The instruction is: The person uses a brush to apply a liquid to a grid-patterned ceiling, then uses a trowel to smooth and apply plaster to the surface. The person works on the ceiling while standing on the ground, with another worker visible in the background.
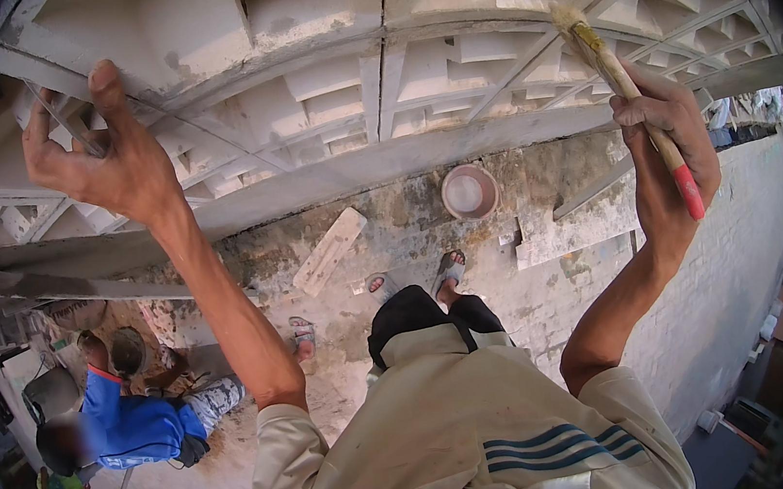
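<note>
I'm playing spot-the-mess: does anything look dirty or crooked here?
Yes: the ground below the patterned wall has dark, blotchy stains, making it look dirty. A pale board also lies slantwise near the tub.

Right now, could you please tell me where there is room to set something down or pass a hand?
To set down: stained ground between the pale board and pinkish bucket. To pass: before the block wall, between left hand and brush. Crowded: around the co-worker in blue.

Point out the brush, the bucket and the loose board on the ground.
Brush [616, 73]: head view, on the bare wooden handle.
Bucket [490, 186]: head view, on the wall at its right side.
Board [330, 252]: head view, middle of its upper face.
</note>
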The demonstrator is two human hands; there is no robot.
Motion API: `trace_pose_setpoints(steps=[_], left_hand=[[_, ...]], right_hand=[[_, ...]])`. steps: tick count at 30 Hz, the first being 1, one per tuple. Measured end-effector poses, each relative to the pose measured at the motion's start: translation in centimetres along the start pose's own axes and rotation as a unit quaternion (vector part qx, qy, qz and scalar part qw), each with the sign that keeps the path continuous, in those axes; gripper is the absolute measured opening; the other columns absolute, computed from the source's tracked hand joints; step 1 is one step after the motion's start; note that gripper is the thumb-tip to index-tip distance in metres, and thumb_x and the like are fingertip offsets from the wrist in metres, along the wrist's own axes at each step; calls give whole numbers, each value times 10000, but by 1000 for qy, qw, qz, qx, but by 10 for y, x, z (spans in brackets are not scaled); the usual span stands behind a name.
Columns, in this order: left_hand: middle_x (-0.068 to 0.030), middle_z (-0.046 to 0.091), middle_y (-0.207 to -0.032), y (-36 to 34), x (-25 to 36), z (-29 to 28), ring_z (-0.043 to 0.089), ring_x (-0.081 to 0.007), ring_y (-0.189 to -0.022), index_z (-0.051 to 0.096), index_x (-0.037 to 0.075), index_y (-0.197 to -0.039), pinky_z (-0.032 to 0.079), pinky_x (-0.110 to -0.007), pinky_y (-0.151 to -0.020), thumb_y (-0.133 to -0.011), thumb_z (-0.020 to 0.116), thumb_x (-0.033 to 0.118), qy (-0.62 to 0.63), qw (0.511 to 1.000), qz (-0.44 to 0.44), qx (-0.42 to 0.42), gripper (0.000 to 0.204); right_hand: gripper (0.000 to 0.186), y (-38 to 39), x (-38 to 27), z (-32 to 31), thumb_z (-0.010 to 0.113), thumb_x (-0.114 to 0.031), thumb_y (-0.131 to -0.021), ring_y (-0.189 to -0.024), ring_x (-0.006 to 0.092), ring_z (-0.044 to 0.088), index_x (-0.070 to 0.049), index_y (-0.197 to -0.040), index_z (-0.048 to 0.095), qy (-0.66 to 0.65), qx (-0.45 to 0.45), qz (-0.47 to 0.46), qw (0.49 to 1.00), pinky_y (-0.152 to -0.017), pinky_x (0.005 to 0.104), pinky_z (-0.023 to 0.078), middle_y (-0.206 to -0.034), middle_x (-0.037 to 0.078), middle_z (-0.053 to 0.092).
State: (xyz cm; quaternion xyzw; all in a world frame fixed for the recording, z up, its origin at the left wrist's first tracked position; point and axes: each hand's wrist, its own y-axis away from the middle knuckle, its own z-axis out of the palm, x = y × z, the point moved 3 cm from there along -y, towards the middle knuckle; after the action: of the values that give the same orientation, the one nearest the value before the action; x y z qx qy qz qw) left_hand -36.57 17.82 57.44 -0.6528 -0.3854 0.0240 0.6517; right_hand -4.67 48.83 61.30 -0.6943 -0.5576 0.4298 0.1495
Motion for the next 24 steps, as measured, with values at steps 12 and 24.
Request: trace_pose_setpoints(steps=[12,24], left_hand=[[-201,461,-1315,-5,-2,1,564,-323,-1235,528,-71,-1365,539,-459,-960,-983,823,368,-29,999,44,-11,652],[-196,455,-1293,-1,4,1,563,-320,-1203,524,-41,-1382,538,-440,-922,-977,829,318,31,999,30,-4,621]], right_hand=[[170,48,-1,116,795,92,-869,-1015,225,723,-51,-949,754,-211,169,35,962,-843,325,605,-1271,168,718],[189,67,-58,179,768,119,-864,-1083,276,715,-60,-925,773,-340,103,36,934,-875,368,588,-1313,155,678]])
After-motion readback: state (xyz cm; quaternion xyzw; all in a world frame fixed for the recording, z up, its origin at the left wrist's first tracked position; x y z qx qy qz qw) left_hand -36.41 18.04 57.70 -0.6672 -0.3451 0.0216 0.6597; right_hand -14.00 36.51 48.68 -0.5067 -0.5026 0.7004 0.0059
